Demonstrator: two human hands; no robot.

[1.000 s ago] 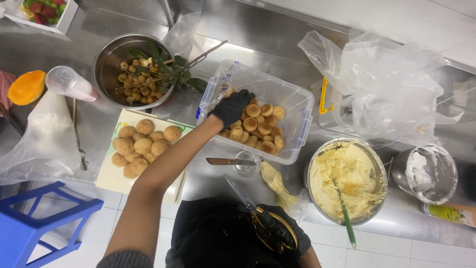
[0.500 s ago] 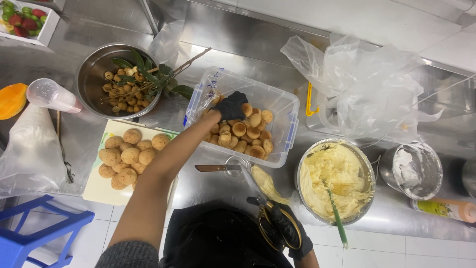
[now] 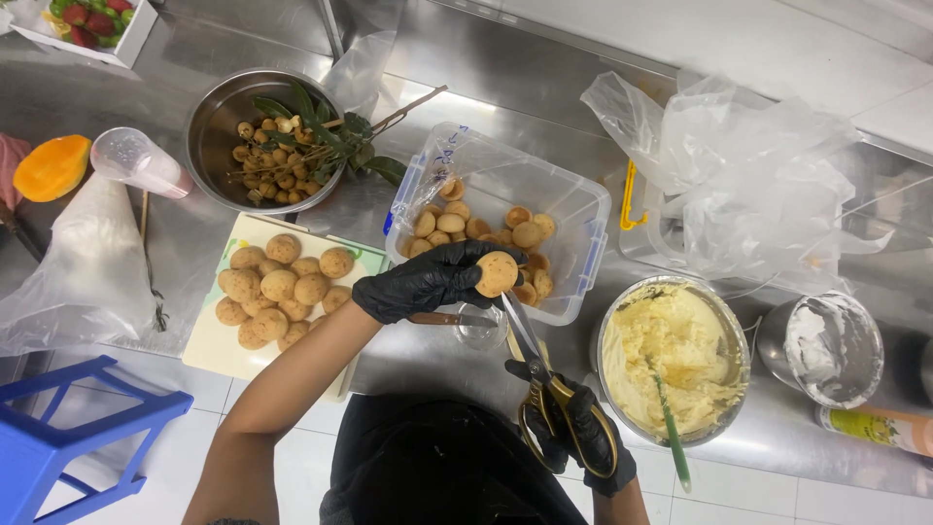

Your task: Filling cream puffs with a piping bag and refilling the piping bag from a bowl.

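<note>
The black-gloved left hand (image 3: 428,282) pinches a small round golden pastry puff (image 3: 497,273) over the clear plastic container (image 3: 573,209) of similar puffs, presenting it to the scissors (image 3: 537,374), gripped by the gloved right hand (image 3: 573,437), blades apart beneath it. Pale, lumpy cream fills the steel bowl (image 3: 610,321) nearby.

So I count two metal bowls (image 3: 255,107), one clear plastic tub (image 3: 573,209), one pair of scissors (image 3: 544,374), one cutting board (image 3: 219,340), roughly a dozen pastry puffs (image 3: 282,282) on it, and one blue stool (image 3: 78,428).
</note>
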